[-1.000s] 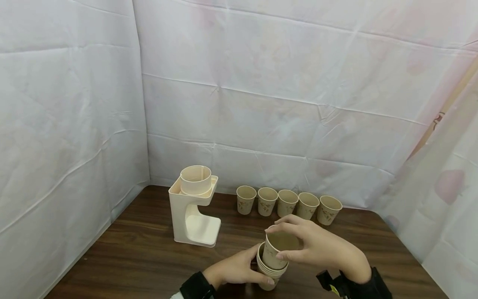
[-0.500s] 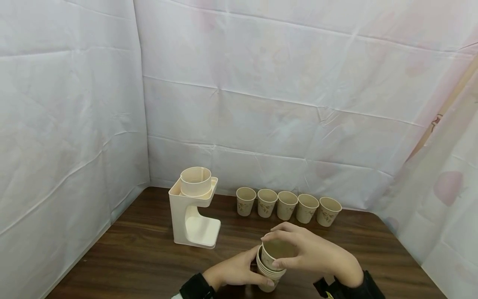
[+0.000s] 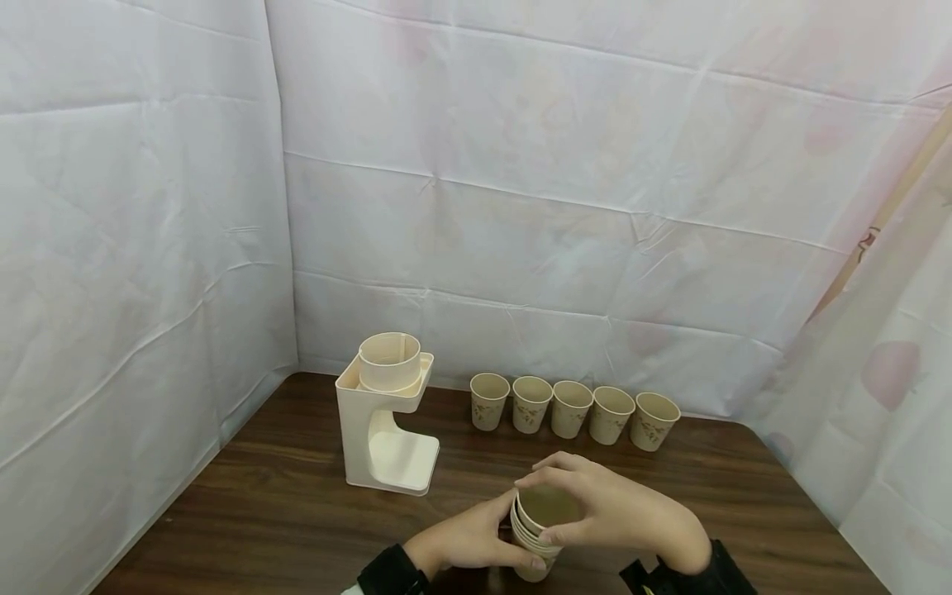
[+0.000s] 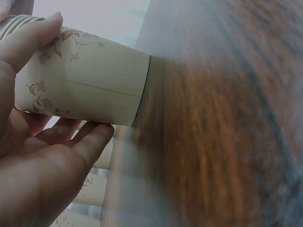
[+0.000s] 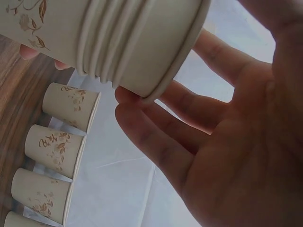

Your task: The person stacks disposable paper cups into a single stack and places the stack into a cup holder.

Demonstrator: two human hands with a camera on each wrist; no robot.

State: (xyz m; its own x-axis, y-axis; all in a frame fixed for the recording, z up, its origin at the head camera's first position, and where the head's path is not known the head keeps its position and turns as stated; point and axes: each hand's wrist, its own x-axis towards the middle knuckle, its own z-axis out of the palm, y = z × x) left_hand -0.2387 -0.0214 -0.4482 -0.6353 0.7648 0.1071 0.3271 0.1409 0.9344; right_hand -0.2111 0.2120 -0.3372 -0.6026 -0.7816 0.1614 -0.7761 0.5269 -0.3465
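Note:
A stack of nested beige paper cups (image 3: 530, 552) with brown flower prints stands upright on the wooden table near its front. My left hand (image 3: 472, 535) grips the stack from the left, thumb on the near side and fingers round the far side. The top paper cup (image 5: 158, 42) sits inside the stack, its rim standing a little higher than the tightly packed rims below. With thumb and fingers at that rim, my right hand (image 3: 613, 506) holds the top cup from above and the right. In the left wrist view the stack's base (image 4: 142, 92) meets the tabletop.
Several single paper cups (image 3: 571, 411) stand mouth up in a row along the back of the dark wooden table (image 3: 253, 512). Left of them is a cream C-shaped stand (image 3: 359, 438) carrying a round open cylinder (image 3: 390, 372). White cloth (image 3: 483, 231) hangs behind.
My right hand has come down and slightly left, lowering the top paper cup deeper into the stack. My left hand has stayed in place on the stack.

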